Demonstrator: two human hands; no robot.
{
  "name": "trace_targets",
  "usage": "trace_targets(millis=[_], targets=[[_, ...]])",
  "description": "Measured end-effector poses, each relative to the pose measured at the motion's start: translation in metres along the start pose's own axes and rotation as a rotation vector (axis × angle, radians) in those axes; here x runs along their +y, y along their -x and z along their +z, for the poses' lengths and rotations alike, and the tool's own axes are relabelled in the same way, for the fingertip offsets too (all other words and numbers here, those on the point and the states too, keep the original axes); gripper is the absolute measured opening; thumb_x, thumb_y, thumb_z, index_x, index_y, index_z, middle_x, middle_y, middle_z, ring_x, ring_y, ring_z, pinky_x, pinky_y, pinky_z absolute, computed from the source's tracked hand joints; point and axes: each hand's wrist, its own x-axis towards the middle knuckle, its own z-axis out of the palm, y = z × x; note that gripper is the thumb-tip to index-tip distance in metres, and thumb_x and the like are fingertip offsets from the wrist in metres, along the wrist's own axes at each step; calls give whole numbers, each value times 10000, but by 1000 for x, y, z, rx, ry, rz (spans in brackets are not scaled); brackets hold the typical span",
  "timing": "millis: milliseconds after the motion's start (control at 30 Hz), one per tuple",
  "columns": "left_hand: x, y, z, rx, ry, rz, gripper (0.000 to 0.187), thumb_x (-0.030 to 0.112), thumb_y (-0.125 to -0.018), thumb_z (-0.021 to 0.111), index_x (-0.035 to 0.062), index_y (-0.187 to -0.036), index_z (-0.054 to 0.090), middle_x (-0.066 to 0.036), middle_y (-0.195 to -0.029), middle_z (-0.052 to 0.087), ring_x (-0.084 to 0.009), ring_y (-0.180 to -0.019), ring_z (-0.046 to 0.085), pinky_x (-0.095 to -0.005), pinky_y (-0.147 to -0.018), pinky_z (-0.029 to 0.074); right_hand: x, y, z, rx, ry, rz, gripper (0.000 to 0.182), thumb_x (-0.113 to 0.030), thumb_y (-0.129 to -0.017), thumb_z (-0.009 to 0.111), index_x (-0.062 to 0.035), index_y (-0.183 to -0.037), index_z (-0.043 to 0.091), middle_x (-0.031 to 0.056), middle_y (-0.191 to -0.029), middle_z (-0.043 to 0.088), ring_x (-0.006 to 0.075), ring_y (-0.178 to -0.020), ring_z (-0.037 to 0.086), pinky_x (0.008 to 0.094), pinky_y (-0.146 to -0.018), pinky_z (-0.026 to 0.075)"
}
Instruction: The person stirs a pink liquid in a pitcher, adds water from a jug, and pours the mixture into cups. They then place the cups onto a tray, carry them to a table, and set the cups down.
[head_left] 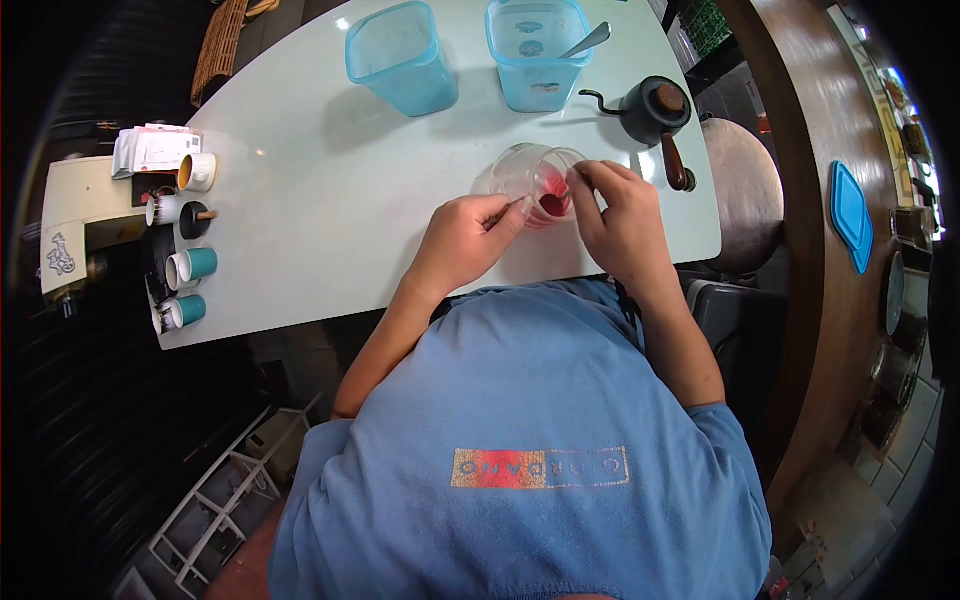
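A clear round container (514,172) with red contents (553,180) is on the white table in front of me, close to the near edge. A darker red patch shows low in it, between my hands. My left hand (468,242) is closed, thumb and forefinger pinched at the container's near left rim. On the opposite side, my right hand (625,222) pinches something at the rim. Its fingers hide what that is.
Two light-blue plastic tubs (405,62) stand at the table's far side; the right one holds a metal utensil (588,40). A black gooseneck kettle (655,110) with a wooden handle sits at right. Several cups (198,172) line the left edge. A wooden ledge (815,250) runs along the right.
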Motion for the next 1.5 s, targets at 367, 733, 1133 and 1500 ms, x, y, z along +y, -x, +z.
trace_targets(millis=[367, 733, 1133, 1500], targets=[[0, 0, 0, -20, 1, -12, 403, 315, -942, 571, -29, -731, 565, -39, -554, 425, -93, -564, 355, -288, -511, 334, 9, 0, 5, 4, 224, -75, 144, -67, -813, 625, -24, -950, 623, 142, -823, 595, 330, -803, 581, 411, -730, 468], [0, 0, 0, -21, -1, -41, 386, 320, -943, 569, -26, -772, 590, -28, -551, 419, -78, -560, 353, -274, -507, 330, 7, 6, 0, -42, 102, -27, 134, -62, -834, 613, -17, -958, 634, 141, -800, 601, 312, -715, 587, 395, -664, 479], [-23, -3, 2, -32, 275, -98, 423, 325, -963, 539, 16, -680, 480, 39, -600, 358, -62, -585, 319, -254, -525, 303, -17, 17, -30, 148, 63, -289, 180, 47, -771, 645, -13, -941, 654, 108, -794, 614, 233, -654, 578, 327, -581, 449], [-24, -6, -2, -100, 294, -144, 379, 316, -970, 515, 63, -689, 504, 53, -655, 413, -52, -642, 355, -226, -593, 310, 9, 34, -30, 353, 99, -529, 244, 59, -736, 653, 5, -973, 663, 87, -807, 615, 174, -626, 521, 268, -551, 393]])
